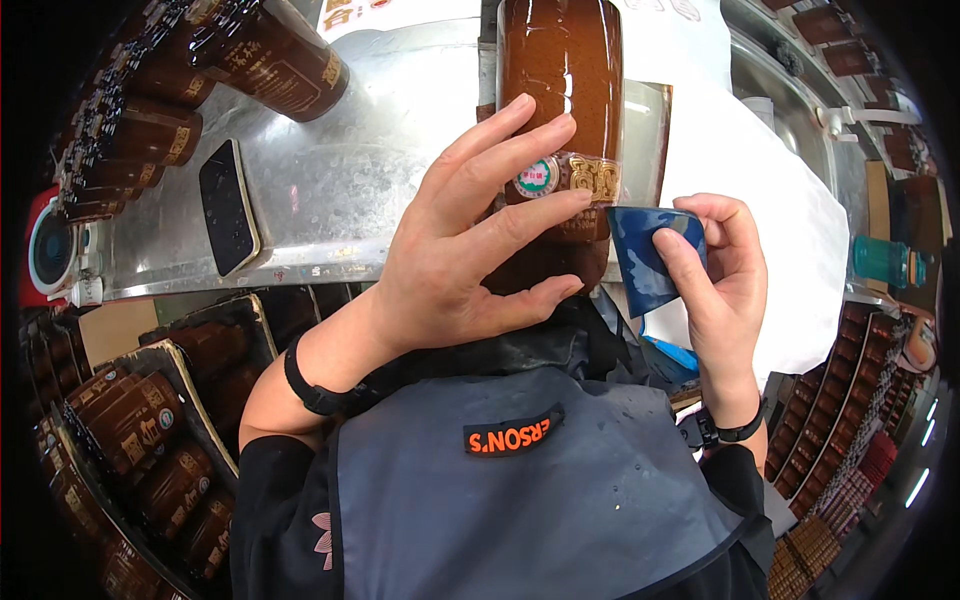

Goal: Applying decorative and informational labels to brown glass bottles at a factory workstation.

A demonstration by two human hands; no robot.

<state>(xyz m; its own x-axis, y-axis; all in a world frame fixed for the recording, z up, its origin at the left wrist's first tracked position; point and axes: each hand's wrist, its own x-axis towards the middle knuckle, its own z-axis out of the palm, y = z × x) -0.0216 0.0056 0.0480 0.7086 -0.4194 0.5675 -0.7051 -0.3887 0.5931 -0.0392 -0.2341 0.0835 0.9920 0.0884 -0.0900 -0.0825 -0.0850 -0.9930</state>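
A large brown glass jar [560, 60] lies lengthwise in front of me, its near end toward my body. It bears a round green-and-white sticker [537, 178] and a gold-lettered label [594, 180]. Over the jar's left side and near end, my left hand [440, 255] has its fingers stretched and spread; the index fingertip is at the label, though firm contact is unclear. Between thumb and fingers, my right hand [725, 285] pinches a blue scraper [645, 250], a thin tapered piece with pale smears. Its upper left corner is close beside the label.
On the metal table [330, 170] lies a phone [228, 210], with several brown jars [275, 65] at upper left. A white sheet [770, 240] covers the right side, near a sink with a white tap [865, 115]. Crates of brown jars [130, 420] stand lower left.
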